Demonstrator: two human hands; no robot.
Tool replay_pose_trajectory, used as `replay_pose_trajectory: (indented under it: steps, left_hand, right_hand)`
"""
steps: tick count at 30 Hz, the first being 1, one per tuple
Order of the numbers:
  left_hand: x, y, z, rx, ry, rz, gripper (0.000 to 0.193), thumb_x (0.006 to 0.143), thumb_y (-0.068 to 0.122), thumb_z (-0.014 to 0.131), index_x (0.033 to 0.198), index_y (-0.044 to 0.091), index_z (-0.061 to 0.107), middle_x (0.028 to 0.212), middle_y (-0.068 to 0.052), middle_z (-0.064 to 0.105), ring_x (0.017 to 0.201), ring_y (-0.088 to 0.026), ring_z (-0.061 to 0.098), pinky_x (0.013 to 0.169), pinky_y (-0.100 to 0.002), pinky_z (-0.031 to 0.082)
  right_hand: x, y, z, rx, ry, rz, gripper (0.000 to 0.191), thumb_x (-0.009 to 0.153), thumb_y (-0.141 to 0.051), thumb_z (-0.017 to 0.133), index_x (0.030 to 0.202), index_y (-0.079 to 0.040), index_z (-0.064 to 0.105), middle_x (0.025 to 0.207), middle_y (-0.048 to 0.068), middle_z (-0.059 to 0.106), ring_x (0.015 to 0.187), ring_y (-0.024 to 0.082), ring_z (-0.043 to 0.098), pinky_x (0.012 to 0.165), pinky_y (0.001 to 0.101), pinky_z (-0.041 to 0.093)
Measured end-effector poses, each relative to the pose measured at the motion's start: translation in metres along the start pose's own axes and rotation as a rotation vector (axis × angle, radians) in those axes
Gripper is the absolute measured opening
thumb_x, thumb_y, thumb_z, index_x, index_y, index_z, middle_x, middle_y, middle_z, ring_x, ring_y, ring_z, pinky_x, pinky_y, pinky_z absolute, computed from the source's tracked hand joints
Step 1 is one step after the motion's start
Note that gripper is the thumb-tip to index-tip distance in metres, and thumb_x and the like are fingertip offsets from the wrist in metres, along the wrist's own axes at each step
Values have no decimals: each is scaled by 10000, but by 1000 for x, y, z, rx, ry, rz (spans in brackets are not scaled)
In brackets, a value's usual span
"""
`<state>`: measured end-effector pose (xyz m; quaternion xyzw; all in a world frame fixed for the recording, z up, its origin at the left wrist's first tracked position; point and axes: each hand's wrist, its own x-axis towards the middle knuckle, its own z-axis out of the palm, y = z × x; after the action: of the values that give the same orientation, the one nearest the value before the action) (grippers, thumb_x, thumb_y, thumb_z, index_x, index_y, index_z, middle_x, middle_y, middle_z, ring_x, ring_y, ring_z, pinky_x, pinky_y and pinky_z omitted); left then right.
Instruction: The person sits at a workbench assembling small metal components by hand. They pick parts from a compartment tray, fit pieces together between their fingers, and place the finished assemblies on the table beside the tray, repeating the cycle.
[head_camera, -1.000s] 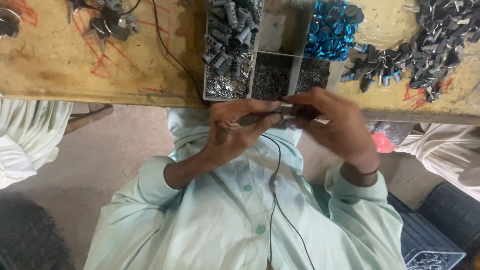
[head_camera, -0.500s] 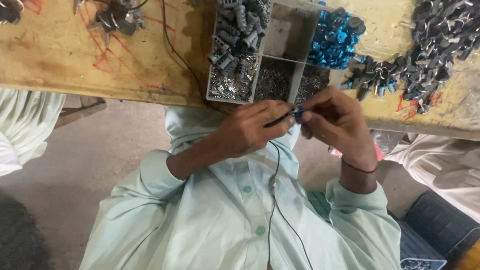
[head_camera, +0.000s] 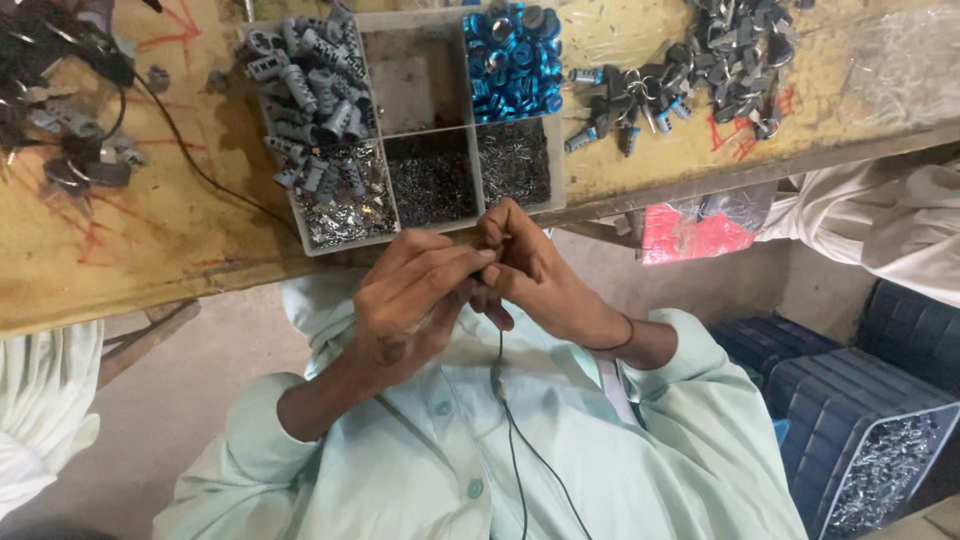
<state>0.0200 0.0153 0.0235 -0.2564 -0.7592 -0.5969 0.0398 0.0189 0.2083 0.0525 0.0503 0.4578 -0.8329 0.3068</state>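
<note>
Small dark part (head_camera: 488, 268), mostly hidden, sits pinched between closed fingers of left hand (head_camera: 405, 300) and right hand (head_camera: 535, 275), just below the grey compartmented plastic tray (head_camera: 420, 85) on the worn yellow wooden table (head_camera: 150, 240).

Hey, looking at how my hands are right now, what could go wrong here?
Both hands, left and right, pinch a small part off the bench edge, over your lap; if it slips, it likely drops to the floor. The tray sits at that edge, so a knock could spill it. The cable hangs below and might snag.
</note>
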Motion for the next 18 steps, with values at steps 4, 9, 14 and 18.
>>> replay_pose_trajectory:
  steps: [4, 9, 14, 18]
  left_hand:
    - [4, 1, 5, -34, 32, -15, 330, 842, -19, 848, 1129, 42, 697, 1063, -59, 723, 980, -243, 674, 867, -362, 569]
    - [9, -4, 3, -87, -88, -124, 269, 867, -2, 808, 1110, 40, 701, 1032, -62, 720, 1007, -246, 673, 886, -360, 554]
    - [14, -5, 6, -219, -68, -132, 278, 890, -13, 780, 1144, 40, 681, 1072, -87, 721, 1013, -245, 694, 895, -367, 564]
    - [19, -2, 17, -232, -74, -54, 295, 934, -42, 770, 1198, 14, 648, 1094, -101, 712, 997, -242, 714, 876, -353, 581]
  right_hand:
    - [-7, -47, -66, -1244, 98, -328, 151, 997, -5, 666, 1146, -27, 650, 1093, 79, 651, 855, 173, 696, 688, 275, 566]
    - [3, -55, -163, -1791, 519, -550, 165, 960, -64, 777, 1109, -47, 709, 1038, 167, 619, 927, 293, 621, 827, 379, 501]
    - [-10, -60, -160, -469, 283, -736, 171, 1143, -217, 624, 1145, -47, 609, 832, 40, 600, 731, 139, 542, 844, 327, 483]
    - [-49, -43, -100, -835, 409, -672, 139, 1160, -182, 527, 1197, -51, 552, 871, 44, 601, 696, 137, 542, 727, 308, 504]
